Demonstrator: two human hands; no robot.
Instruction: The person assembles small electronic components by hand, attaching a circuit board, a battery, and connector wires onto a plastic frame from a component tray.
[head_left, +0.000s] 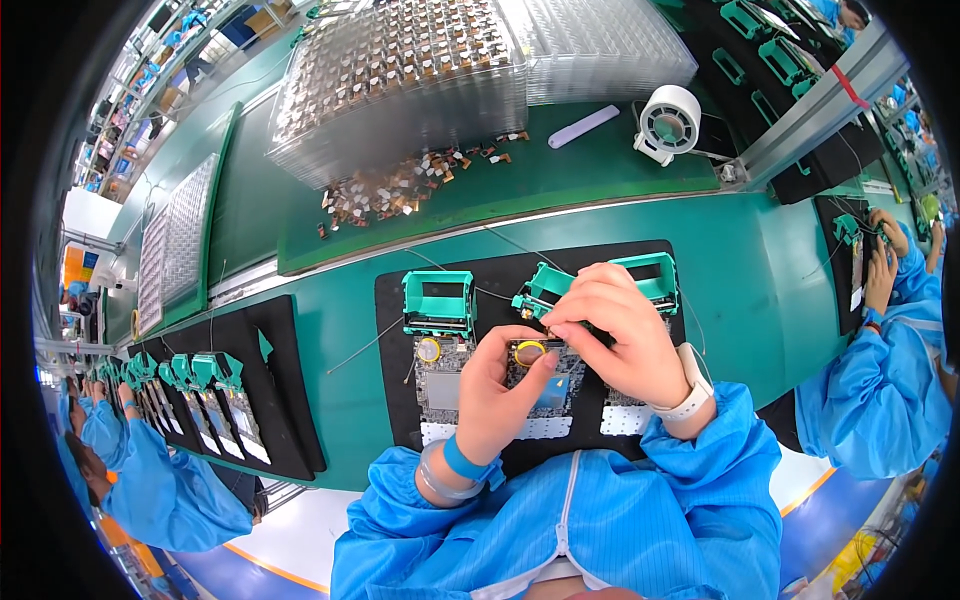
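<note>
Between my hands a circuit board (545, 397) lies on the black mat, with a yellow-rimmed round part (529, 352) near its top. A green plastic frame (541, 288) sits tilted at its far end. My left hand (500, 385) curls around the board's left side, thumb and forefinger bent over the round part. My right hand (615, 330) has its fingertips pinched together where board and frame meet; whatever is in them is too small and covered to make out. To the left is another board (445, 390) with an upright green frame (438, 303); a third green frame (648, 277) stands partly behind my right hand.
Beyond a metal rail, small loose flex-cable parts (385, 190) lie beside stacked clear trays (400, 80). A white fan (668, 122) and a pale lilac bar (583, 127) are farther right. Thin grey wires (365, 347) cross the mat. Co-workers sit on both sides.
</note>
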